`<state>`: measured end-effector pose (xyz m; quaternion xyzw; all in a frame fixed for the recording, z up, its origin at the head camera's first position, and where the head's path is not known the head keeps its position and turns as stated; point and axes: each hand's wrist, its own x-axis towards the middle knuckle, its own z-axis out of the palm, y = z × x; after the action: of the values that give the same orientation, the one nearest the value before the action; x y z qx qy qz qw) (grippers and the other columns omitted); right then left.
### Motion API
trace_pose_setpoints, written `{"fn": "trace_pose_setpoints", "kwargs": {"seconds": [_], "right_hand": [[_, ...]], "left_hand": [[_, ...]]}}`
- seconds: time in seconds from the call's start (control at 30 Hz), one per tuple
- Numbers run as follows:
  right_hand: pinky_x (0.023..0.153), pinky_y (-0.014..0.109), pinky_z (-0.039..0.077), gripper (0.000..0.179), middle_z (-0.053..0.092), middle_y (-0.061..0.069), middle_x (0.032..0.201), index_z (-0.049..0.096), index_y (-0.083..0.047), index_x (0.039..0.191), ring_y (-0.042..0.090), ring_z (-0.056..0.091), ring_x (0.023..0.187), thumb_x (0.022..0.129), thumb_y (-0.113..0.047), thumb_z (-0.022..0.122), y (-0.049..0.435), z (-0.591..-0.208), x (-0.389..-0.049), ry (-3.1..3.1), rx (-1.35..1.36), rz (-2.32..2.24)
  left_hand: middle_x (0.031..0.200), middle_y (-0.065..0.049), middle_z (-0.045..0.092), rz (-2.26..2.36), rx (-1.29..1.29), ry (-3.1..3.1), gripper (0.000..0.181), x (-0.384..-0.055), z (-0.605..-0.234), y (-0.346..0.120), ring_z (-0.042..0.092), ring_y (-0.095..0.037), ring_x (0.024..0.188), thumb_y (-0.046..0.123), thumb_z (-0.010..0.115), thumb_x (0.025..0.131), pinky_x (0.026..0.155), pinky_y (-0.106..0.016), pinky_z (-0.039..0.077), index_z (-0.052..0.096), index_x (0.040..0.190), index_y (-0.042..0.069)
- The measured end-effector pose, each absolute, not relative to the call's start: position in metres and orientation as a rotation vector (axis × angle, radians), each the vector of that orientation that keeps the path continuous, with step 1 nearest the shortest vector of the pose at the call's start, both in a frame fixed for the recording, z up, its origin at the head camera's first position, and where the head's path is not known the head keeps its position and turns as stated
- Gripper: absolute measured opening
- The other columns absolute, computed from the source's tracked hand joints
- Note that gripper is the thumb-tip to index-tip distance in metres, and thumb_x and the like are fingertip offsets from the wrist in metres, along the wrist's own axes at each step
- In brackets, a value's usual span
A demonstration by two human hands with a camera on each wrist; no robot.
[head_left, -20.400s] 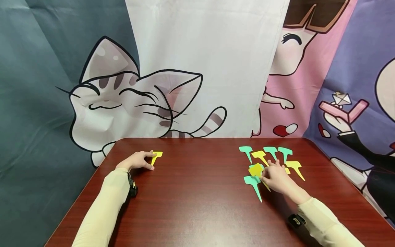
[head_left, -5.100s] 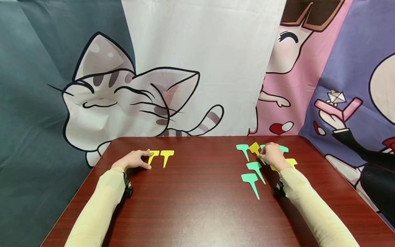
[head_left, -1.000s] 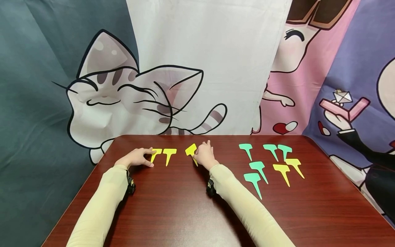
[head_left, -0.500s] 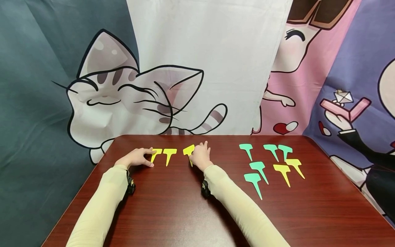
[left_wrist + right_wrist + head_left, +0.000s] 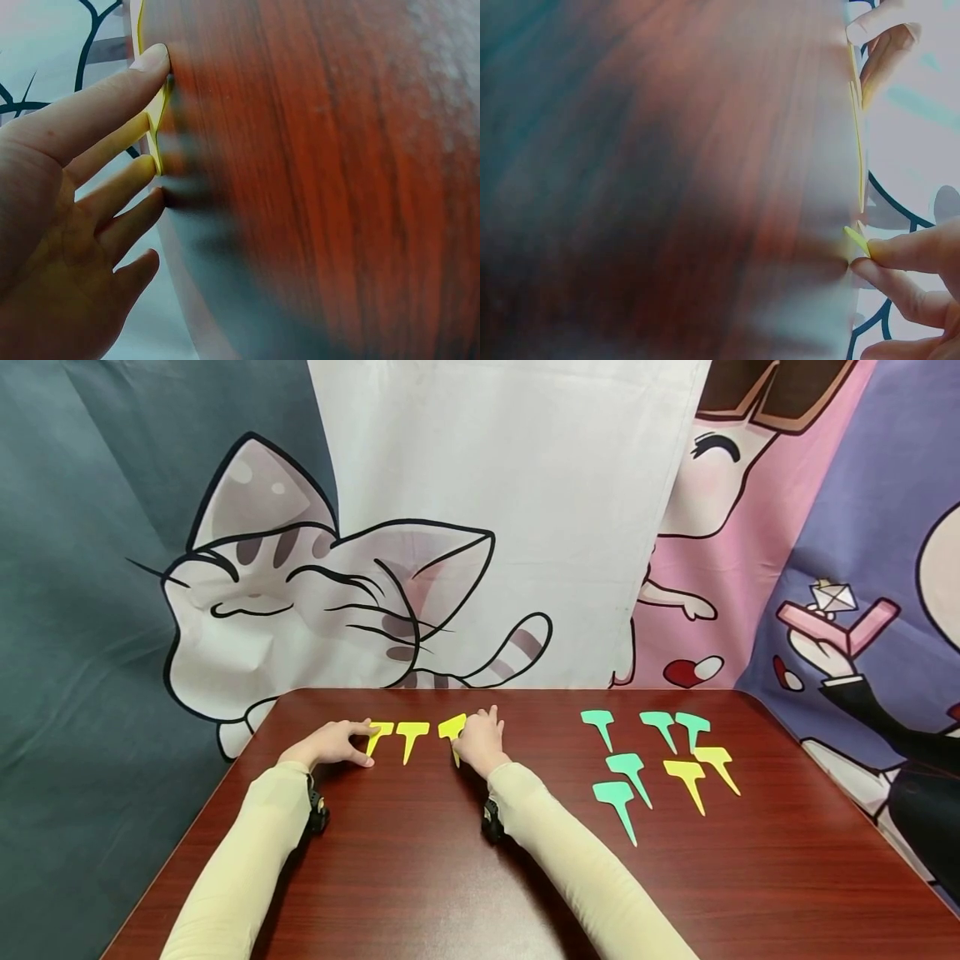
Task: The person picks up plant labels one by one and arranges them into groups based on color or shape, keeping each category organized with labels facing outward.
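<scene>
My left hand (image 5: 332, 744) rests at the far left of the table, its straight fingers and thumb touching a flat yellow T-shaped plant label (image 5: 384, 727). The left wrist view shows that label (image 5: 159, 112) edge-on beside the fingertips. A second yellow plant label (image 5: 412, 727) lies just right of it. Further right, my right hand (image 5: 482, 742) pinches a third yellow plant label (image 5: 451, 727) by its right side, partly hidden by the fingers. In the right wrist view this label (image 5: 856, 241) sits between thumb and finger, tilted close over the table.
On the right of the brown table (image 5: 420, 877) lie several green plant labels (image 5: 615, 793) and two yellow ones, the nearer yellow label (image 5: 684, 769) slightly left of the other yellow label (image 5: 713, 755). A printed cloth backdrop (image 5: 525, 485) hangs behind the table's far edge.
Over the last second my right hand slid left with its yellow label, which turned more upright. Five seconds ago that hand was among the labels on the right. The left hand has stayed put.
</scene>
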<state>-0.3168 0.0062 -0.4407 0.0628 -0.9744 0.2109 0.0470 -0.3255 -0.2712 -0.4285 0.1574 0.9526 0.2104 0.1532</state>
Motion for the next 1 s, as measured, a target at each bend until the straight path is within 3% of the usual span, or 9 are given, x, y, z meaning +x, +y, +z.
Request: {"fn": "trace_pose_setpoints", "kwargs": {"seconds": [0.73, 1.0], "right_hand": [[0.107, 0.059, 0.032, 0.035, 0.06, 0.019, 0.121, 0.06, -0.009, 0.055, 0.043, 0.031, 0.137, 0.081, -0.027, 0.073, -0.0014, -0.4384, -0.3177, -2.974, 0.188, 0.651], [0.108, 0.058, 0.032, 0.03, 0.059, 0.02, 0.123, 0.063, -0.006, 0.065, 0.04, 0.032, 0.137, 0.081, -0.03, 0.073, -0.0026, -0.4385, -0.3192, -2.999, 0.182, 0.639]], "left_hand": [[0.153, -0.016, 0.03, 0.595, 0.454, 2.732, 0.073, -0.3244, -0.4251, -0.2695, 0.019, -0.044, 0.141, 0.034, 0.076, 0.078, 0.111, -0.06, 0.021, 0.047, 0.141, 0.01], [0.153, -0.016, 0.03, 0.598, 0.449, 2.729, 0.073, -0.3239, -0.4258, -0.2697, 0.019, -0.044, 0.141, 0.034, 0.076, 0.079, 0.111, -0.06, 0.021, 0.047, 0.141, 0.01]]}}
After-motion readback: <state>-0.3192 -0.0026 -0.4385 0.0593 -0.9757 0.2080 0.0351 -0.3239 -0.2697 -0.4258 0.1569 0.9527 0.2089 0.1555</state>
